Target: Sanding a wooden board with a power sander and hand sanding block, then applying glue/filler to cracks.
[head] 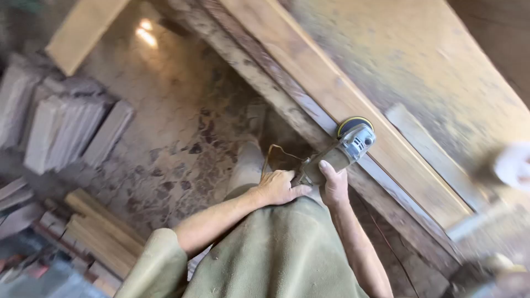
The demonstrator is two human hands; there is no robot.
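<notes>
An angle grinder [349, 142] with a grey metal head and a dusty body rests its disc on the edge of a long wooden plank [326, 83] lying on a dusty workbench [419, 60]. My right hand [334, 185] is wrapped around the grinder's body. My left hand [279, 186] grips the rear end of the grinder, close to my waist. Both forearms reach forward over my olive-green shirt.
Stacked grey slabs [61, 127] lean at the left on the speckled stone floor [176, 138]. Short wooden boards [96, 229] lie piled at the lower left. Another plank [83, 30] slants at the top left. A blurred white object [513, 165] sits on the bench at the right edge.
</notes>
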